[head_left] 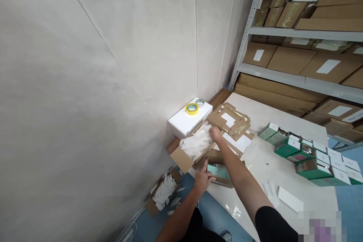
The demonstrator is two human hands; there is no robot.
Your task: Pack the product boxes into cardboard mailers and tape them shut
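My right hand (215, 134) reaches to the right edge of a cardboard box (182, 159) heaped with white strips (198, 141). Its fingers are curled together at the strips; what they pinch is too small to make out. My left hand (202, 179) is at the near corner, where this box meets a second open carton (224, 182). Its index finger stretches up along the cardboard, with the thumb apart. Inside the second carton lies a light green box (217, 171), partly hidden by my right forearm.
Flattened cardboard (239, 128) lies behind the cartons. A white foam box (181, 121) carries yellow tape (192, 109). Green-and-white boxes (289, 147) stand on the table's right side. Loaded shelves (297, 79) rise behind. Another box of white scraps (164, 193) sits on the floor.
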